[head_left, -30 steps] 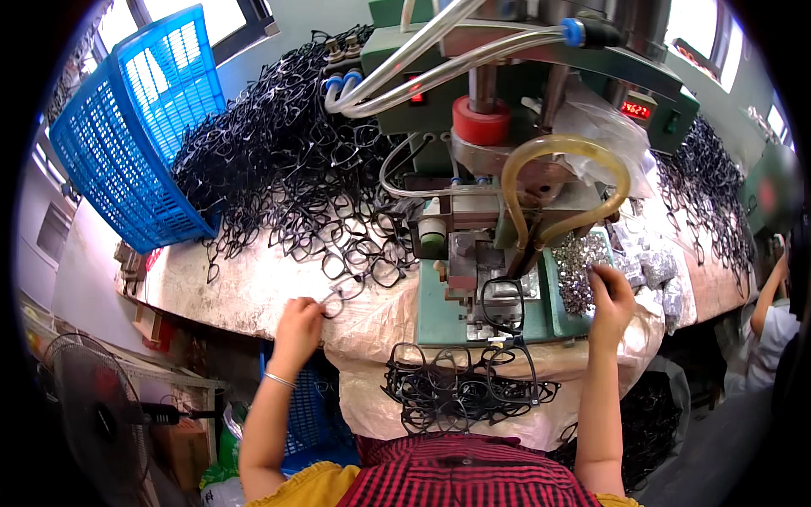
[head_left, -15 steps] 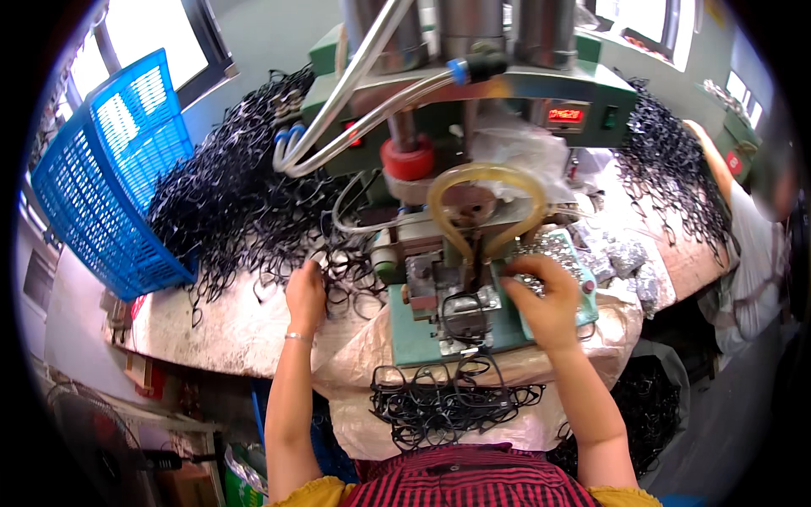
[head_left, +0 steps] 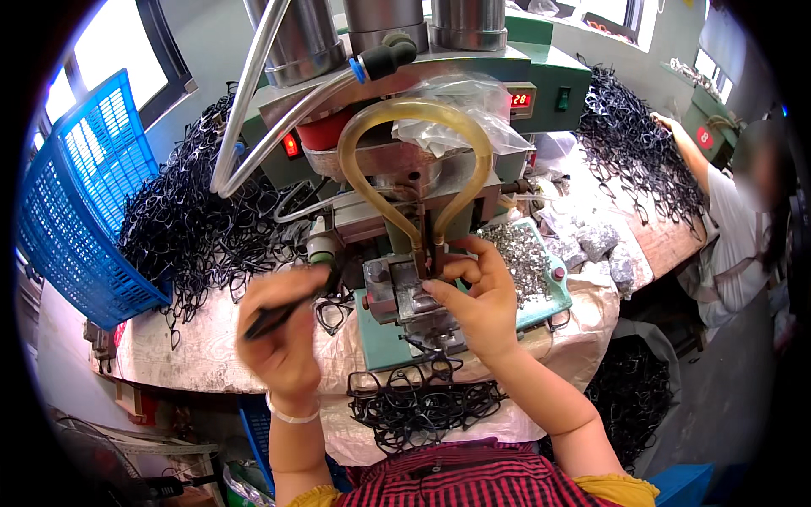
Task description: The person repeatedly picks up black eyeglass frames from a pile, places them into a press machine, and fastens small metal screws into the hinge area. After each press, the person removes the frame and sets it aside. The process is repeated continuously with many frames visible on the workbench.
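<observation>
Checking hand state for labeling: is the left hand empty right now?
No. The left hand grips a black eyeglass frame, raised in front of the green machine.

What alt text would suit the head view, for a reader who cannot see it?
A person's left hand holds a black frame while the right hand works at a green press. Black frames are heaped beside a blue basket.
</observation>
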`<state>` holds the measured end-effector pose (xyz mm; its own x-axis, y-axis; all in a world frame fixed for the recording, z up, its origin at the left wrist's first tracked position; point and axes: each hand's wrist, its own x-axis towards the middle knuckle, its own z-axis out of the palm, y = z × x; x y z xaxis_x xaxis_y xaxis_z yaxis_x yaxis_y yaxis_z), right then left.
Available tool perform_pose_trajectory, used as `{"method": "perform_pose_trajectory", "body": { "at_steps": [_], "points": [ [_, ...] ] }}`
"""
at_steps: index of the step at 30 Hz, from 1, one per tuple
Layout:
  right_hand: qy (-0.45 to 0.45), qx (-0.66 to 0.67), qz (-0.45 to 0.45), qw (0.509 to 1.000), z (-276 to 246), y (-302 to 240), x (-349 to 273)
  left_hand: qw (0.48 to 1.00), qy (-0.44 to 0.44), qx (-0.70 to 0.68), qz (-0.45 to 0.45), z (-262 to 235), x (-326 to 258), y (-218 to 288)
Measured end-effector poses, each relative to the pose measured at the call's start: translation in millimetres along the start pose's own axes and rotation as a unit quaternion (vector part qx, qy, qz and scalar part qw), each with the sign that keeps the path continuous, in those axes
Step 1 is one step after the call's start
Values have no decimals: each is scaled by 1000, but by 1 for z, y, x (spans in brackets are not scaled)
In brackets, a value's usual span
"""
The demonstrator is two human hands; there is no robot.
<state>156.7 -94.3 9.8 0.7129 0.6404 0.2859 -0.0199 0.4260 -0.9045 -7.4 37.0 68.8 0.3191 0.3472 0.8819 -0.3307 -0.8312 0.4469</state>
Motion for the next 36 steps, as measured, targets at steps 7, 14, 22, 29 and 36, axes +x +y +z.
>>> {"method": "perform_pose_trajectory", "body": {
  "at_steps": [7,14,22,29,36],
  "points": [
    [-70,-165,-6,984,-15,-33,-8,990,-135,10,30,12,-18,5],
    [54,-637,-103,762,-142,39,5,960,-245,-12,131,42,-49,-11],
    [27,-583,-168,795,-143,50,17,965,-217,54,135,39,-65,-8],
    [14,-542,-141,828,-158,37,10,644,-351,124,-669,-107,-210,10],
    [-11,-471,-138,871,-179,41,8,772,-381,-21,-508,15,-278,4]
  ]
}}
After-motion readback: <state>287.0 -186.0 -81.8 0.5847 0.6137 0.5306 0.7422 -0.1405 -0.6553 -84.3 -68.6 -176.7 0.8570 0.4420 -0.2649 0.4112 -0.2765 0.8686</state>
